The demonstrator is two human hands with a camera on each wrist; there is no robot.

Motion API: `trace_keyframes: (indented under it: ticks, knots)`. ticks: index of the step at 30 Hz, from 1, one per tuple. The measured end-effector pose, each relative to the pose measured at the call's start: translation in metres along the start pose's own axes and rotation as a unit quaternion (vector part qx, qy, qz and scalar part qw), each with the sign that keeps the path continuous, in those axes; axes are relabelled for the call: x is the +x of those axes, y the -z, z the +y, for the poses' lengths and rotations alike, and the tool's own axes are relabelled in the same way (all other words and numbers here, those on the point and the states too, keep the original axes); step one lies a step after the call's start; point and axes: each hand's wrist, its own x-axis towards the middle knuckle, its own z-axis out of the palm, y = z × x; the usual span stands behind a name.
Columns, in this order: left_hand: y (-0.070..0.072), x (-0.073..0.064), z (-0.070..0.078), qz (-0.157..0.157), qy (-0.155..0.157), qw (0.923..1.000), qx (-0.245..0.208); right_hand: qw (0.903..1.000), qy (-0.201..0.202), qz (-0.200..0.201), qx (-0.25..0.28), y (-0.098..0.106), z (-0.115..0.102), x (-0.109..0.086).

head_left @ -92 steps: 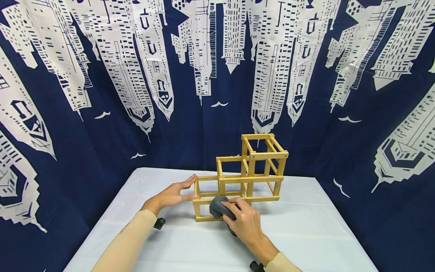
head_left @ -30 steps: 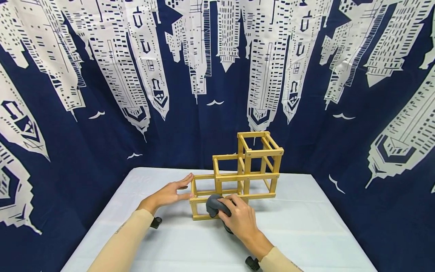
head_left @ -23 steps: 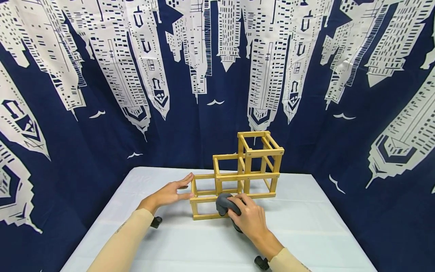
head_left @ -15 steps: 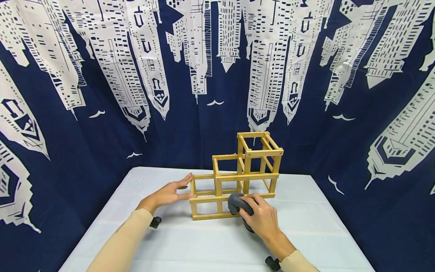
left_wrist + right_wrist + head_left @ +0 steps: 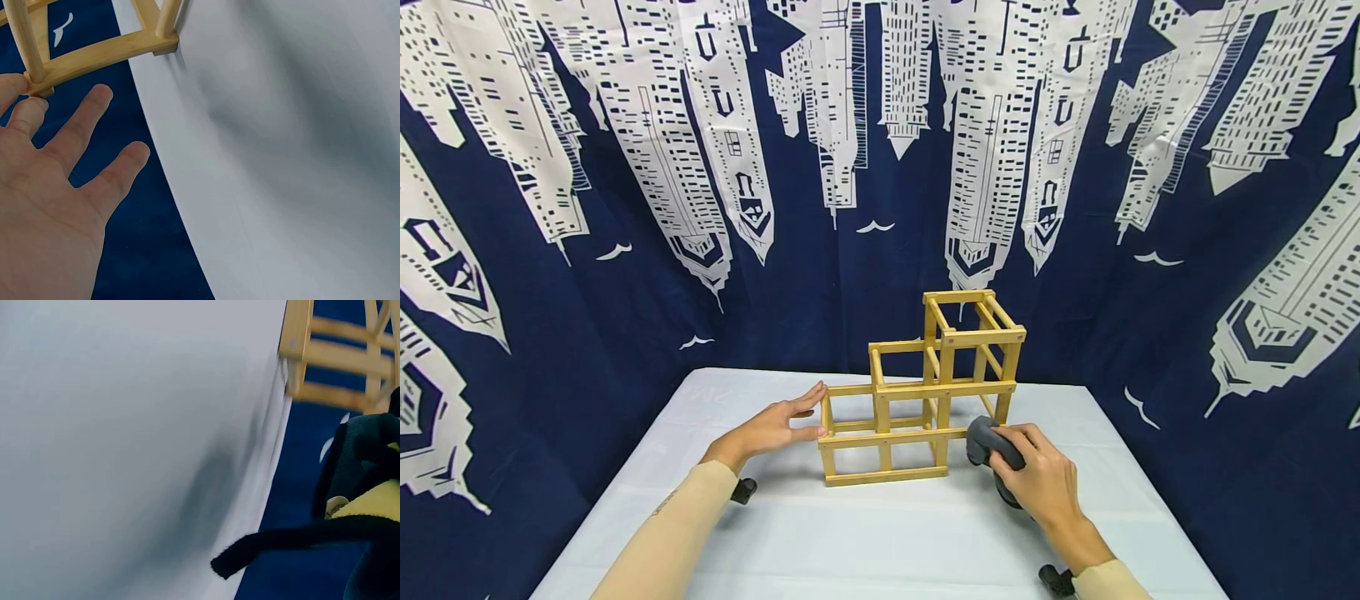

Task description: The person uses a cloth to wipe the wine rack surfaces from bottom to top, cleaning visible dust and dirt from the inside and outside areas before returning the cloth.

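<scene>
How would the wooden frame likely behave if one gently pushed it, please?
The wooden frame would probably stay stiff, since its straight bars look firmly joined. It seems light for its size, being mostly open gaps. It may tip rightward in the head view, where its upper tiers reach past the base rail.

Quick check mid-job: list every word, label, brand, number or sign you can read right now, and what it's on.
No text reads clearly.
Left sleeve: a small dark mark like lettering, too small to read.
Table, far-left corner: marks too faint to read.
Plush item: no wording made out.
Wooden frame: none seen.
Backdrop: printed buildings, no words.
</scene>
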Motion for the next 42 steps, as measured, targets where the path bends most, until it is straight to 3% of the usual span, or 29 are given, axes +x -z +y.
trace_keyframes:
  ticks: [6, 14, 21, 28, 33, 37, 42]
  knots:
    - [-0.002, 0.0, 0.002, 0.002, 0.003, 1.0, 0.001, 0.9983, -0.056, 0.011, -0.014, 0.012, 0.023, -0.007]
    - [-0.009, 0.0, 0.004, 0.016, 0.004, 0.9999, 0.0, 0.9979, -0.06, 0.02, -0.013, 0.016, 0.021, -0.011]
    - [-0.02, 0.0, 0.016, 0.045, 0.043, 0.998, 0.014, 0.9987, -0.03, 0.039, 0.017, 0.015, 0.002, -0.018]
    - [-0.041, 0.002, 0.039, 0.12, 0.077, 0.9898, 0.007, 0.9984, 0.008, 0.039, 0.042, 0.01, -0.024, -0.01]
    - [-0.052, 0.001, 0.046, 0.161, 0.093, 0.9825, -0.013, 0.9942, 0.046, 0.059, 0.077, 0.0, -0.047, 0.003]
    - [-0.053, 0.0, 0.046, 0.167, 0.103, 0.98, -0.032, 0.9903, 0.08, 0.058, 0.097, -0.009, -0.066, 0.015]
    - [-0.048, 0.001, 0.041, 0.157, 0.097, 0.9822, -0.035, 0.986, 0.119, 0.048, 0.107, -0.022, -0.088, 0.031]
